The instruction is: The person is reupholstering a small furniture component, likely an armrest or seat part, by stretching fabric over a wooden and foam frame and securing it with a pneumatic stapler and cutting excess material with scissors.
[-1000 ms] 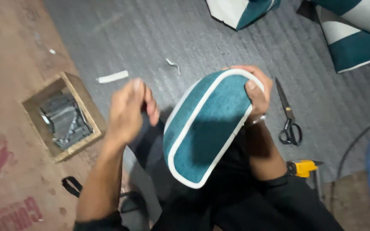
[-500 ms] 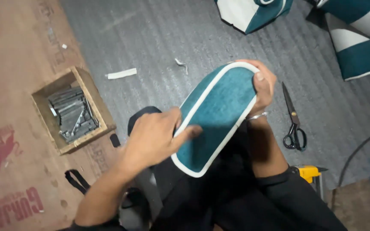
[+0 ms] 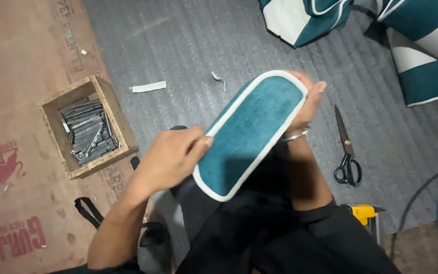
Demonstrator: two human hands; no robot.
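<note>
Both hands gripping teal pad (image 3: 252,134), left hand (image 3: 171,157), right hand (image 3: 307,104), wooden box (image 3: 108,96) holding metal strips (image 3: 87,132)

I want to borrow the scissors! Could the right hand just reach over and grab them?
Probably not at once: the right hand is busy holding the teal pad. The scissors lie close beside that arm on the grey mat, with nothing between.

Scissors (image 3: 347,152) crowd the right hand (image 3: 307,101); staple box (image 3: 88,126) flanks the left.
</note>
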